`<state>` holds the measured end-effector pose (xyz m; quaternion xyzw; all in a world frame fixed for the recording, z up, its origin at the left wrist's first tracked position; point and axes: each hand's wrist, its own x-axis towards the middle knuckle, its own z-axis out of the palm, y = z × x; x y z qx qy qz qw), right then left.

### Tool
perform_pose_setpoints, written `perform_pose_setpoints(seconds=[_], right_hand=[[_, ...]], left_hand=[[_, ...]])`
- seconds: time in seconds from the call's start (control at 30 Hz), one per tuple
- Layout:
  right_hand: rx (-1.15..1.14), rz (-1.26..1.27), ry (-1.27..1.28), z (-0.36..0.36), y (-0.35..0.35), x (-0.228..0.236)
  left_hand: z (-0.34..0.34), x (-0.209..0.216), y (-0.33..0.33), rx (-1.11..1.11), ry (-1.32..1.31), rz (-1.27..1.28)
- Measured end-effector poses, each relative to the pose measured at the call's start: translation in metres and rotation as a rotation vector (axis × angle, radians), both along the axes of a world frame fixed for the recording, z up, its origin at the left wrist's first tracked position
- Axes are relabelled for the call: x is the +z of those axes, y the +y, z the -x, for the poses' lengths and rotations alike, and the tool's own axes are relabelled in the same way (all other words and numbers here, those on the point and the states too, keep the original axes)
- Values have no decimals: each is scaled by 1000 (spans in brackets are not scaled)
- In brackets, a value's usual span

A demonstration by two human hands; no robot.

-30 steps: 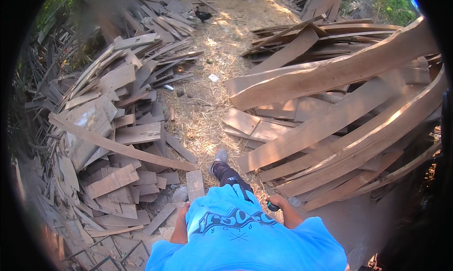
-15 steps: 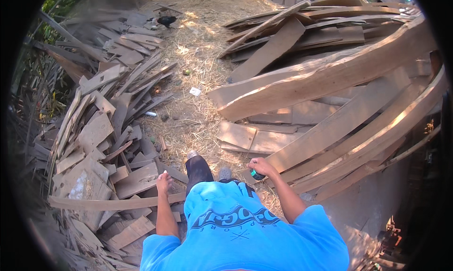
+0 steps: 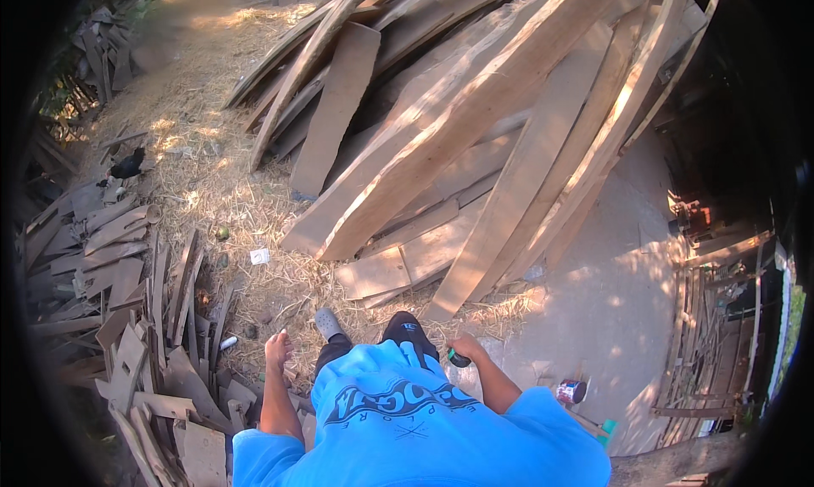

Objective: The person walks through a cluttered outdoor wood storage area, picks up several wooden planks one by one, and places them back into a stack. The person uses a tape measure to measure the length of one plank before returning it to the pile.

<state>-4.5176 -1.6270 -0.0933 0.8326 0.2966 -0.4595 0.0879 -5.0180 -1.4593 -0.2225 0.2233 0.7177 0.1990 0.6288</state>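
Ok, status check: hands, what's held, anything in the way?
Right hand closed on black-and-green object. Left hand, nothing visible in it. Long planks piled ahead to the right; shorter boards heaped at left.

rough, matt wooden boards, matt cloth shirt, plastic-looking black-and-green tool

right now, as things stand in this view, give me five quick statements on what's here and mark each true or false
1. The left hand holds the small black-and-green object. False: the right hand holds it.
2. A white square scrap lies on the straw-strewn ground. True.
3. The person's shirt is red. False: it is bright blue.
4. A black bird shows in the left part of the view. True.
5. Long planks lie heaped ahead of the person. True.
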Motion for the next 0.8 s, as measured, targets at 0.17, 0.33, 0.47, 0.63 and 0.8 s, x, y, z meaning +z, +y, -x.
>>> perform_pose_setpoints(seconds=[0.17, 0.33, 0.47, 0.63, 0.8], right_hand=[[145, -91, 25, 27, 16, -6], [-141, -203, -16, 40, 33, -12], [-366, -236, -3, 61, 24, -26], [-432, -107, -6, 94, -4, -52], [-383, -68, -8, 114, -21, -76]], left_hand=[[52, -10, 105, 86, 44, -223], [49, -16, 134, -3, -145, -59], [-2, -6, 108, -410, 74, 60], [-40, -1, 94, -813, -49, 53], [-32, 4, 100, -828, -31, 156]])
